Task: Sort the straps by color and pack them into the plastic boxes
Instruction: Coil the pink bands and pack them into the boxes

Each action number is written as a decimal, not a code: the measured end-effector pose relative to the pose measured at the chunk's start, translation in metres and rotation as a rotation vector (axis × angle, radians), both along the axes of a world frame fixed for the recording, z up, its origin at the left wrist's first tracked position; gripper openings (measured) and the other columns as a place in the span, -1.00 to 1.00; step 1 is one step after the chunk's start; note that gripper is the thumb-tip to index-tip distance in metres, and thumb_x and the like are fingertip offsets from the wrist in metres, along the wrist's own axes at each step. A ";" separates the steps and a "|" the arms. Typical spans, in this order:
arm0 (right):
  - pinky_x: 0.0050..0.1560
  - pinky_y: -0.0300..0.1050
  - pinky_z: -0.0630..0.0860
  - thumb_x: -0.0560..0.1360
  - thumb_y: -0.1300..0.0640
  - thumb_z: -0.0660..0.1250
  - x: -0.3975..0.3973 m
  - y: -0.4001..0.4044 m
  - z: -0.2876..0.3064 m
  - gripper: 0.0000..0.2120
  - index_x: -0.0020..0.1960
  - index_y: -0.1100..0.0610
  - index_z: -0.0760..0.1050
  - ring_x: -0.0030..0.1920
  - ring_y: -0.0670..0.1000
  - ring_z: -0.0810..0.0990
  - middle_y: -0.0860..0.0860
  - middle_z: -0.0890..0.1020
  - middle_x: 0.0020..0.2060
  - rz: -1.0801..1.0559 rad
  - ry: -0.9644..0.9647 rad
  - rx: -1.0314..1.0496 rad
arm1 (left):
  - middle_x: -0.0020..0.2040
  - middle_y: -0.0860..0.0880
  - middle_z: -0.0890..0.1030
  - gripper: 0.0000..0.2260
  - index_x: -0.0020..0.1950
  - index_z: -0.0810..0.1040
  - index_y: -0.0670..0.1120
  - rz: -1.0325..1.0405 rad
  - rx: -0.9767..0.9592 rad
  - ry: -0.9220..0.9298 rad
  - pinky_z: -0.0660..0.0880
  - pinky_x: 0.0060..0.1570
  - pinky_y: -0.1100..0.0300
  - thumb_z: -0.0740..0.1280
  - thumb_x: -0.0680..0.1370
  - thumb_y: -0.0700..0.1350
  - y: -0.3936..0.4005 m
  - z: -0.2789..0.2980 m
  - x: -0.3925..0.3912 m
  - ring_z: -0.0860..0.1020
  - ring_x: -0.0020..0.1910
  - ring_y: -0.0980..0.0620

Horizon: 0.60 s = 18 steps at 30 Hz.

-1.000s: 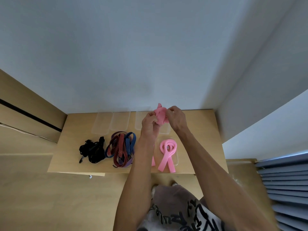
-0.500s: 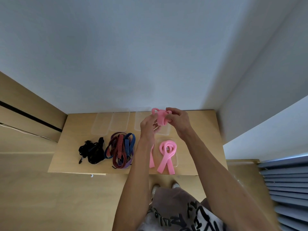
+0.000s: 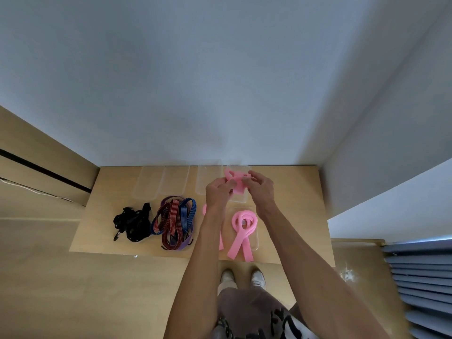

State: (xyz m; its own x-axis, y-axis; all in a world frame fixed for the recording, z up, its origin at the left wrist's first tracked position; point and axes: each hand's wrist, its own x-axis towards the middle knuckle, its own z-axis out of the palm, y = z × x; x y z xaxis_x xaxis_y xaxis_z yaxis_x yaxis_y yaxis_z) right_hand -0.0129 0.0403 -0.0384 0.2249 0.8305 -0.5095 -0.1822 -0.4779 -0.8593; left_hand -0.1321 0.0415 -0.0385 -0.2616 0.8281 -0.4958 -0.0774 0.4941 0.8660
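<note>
A folded pink strap (image 3: pixel 236 182) is held up between both hands, over the far right clear box (image 3: pixel 242 199). My left hand (image 3: pixel 216 192) pinches its left side and my right hand (image 3: pixel 260 189) pinches its right side. A second pink strap (image 3: pixel 242 231), looped with two tails, lies in a clear box (image 3: pixel 255 243) near the table's front. Part of another pink strap (image 3: pixel 205 209) shows behind my left forearm. A black strap bundle (image 3: pixel 132 223) and a red, blue and purple bundle (image 3: pixel 175 221) lie to the left.
Three more clear boxes or lids (image 3: pixel 146 183), (image 3: pixel 175 181), (image 3: pixel 208 177) line the back of the small wooden table (image 3: pixel 293 204) against the wall. The table's front edge runs just above my shoes (image 3: pixel 242 277). A grey slatted object (image 3: pixel 425 285) stands at right.
Both hands have carried the folded pink strap slightly right and lower toward the far right box, refolding it between the fingers.
</note>
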 end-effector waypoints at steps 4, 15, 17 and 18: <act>0.26 0.07 0.56 0.49 0.27 0.43 -0.009 0.003 -0.013 -0.60 0.32 0.25 0.55 0.12 0.09 0.63 0.12 0.66 0.12 -0.038 -0.043 -0.060 | -0.25 -0.02 0.69 -0.88 -0.24 0.67 -0.02 0.060 -0.062 0.030 0.59 -0.09 0.05 0.47 0.51 -0.12 0.001 -0.015 -0.006 0.62 -0.16 -0.05; 0.17 -0.13 0.52 0.56 0.16 0.39 -0.040 0.030 -0.057 -0.60 0.38 0.20 0.51 0.12 0.07 0.60 0.14 0.63 0.18 -0.024 -0.314 -0.146 | -0.22 0.05 0.60 -0.87 -0.10 0.58 -0.04 -0.149 -0.161 0.312 0.48 -0.21 0.19 0.33 0.62 -0.05 0.047 -0.074 -0.018 0.59 -0.15 -0.02; 0.23 -0.07 0.53 0.56 0.20 0.40 -0.045 0.044 -0.066 -0.64 0.34 0.22 0.54 0.13 0.09 0.62 0.14 0.65 0.16 -0.031 -0.357 -0.173 | -0.26 0.04 0.59 -0.82 -0.13 0.60 -0.06 -0.191 -0.149 0.364 0.43 -0.27 0.19 0.33 0.62 -0.02 0.061 -0.086 -0.023 0.55 -0.22 0.02; 0.23 -0.07 0.52 0.55 0.21 0.40 -0.047 0.052 -0.071 -0.65 0.33 0.22 0.55 0.13 0.09 0.62 0.13 0.66 0.15 -0.051 -0.372 -0.188 | -0.26 0.03 0.60 -0.80 -0.13 0.62 -0.08 -0.214 -0.141 0.381 0.42 -0.26 0.18 0.34 0.62 -0.02 0.069 -0.093 -0.024 0.55 -0.23 0.03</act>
